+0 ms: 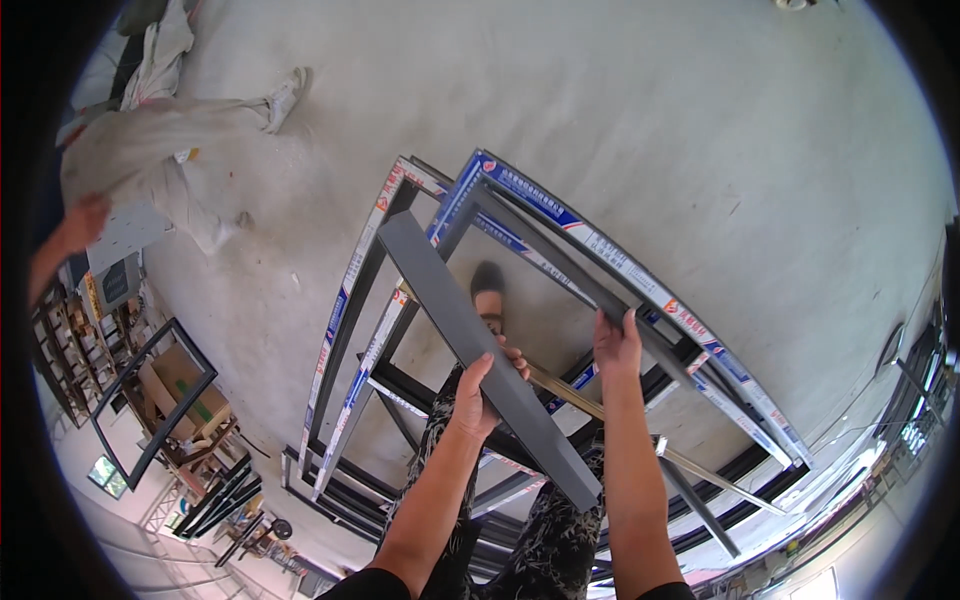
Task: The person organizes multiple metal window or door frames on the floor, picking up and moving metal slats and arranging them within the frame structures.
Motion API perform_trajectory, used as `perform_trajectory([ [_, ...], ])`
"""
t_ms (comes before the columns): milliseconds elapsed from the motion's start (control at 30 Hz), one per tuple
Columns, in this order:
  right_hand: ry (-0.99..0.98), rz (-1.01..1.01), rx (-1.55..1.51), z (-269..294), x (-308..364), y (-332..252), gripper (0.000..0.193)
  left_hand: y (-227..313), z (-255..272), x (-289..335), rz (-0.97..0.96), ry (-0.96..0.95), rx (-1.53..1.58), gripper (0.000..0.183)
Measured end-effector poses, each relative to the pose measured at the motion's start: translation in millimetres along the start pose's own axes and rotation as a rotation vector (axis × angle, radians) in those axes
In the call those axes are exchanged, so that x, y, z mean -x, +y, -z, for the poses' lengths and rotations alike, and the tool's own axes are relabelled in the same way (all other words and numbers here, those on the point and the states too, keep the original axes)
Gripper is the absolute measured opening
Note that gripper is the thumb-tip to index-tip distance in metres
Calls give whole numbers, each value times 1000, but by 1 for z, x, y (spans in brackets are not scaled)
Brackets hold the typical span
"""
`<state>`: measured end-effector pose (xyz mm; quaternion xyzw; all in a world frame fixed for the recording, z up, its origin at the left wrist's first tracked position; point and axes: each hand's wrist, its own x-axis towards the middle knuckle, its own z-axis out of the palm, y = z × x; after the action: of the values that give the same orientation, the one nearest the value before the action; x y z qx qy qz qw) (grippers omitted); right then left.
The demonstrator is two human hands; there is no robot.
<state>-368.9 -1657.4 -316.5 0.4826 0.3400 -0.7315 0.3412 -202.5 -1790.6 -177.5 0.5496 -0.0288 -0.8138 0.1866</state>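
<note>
A long, flat dark grey metal profile point(430, 275) slants across the middle of the view. My left hand point(480, 395) grips it, thumb on top and fingertips showing at its far side. Ahead and to the right, my right hand point(617, 345) is closed on the inner dark bar of a window frame point(560, 220), whose edges carry blue and white protective film; part of those fingers is hidden behind the bar. Another filmed frame point(345, 290) leans beside it on the left. A brass-coloured bar point(565, 392) runs beneath the profile, between my hands.
Several more dark frames point(340, 500) are stacked around my legs. At the far left a person in pale trousers point(165, 140) stands on the concrete floor point(650, 90). Beyond are an upright black frame point(150, 405) and cardboard boxes point(185, 395). Dark profiles point(915, 395) line the right side.
</note>
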Motion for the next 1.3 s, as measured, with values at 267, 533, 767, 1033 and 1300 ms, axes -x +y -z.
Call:
perform_trajectory([
  [267,-86,48,25,-12,-29,-1,30,-28,19,-24,219,47,-31,49],
  [533,-63,58,55,8,4,35,29,-24,31,-29,184,79,-182,52],
  [767,-100,106,2,-8,-8,6,37,-44,16,-36,226,33,-251,50],
  [1033,-32,114,76,2,22,7,35,-51,15,-38,178,77,-290,52],
  [1300,-57,39,197,7,20,4,37,-53,27,-45,-114,207,-352,46],
])
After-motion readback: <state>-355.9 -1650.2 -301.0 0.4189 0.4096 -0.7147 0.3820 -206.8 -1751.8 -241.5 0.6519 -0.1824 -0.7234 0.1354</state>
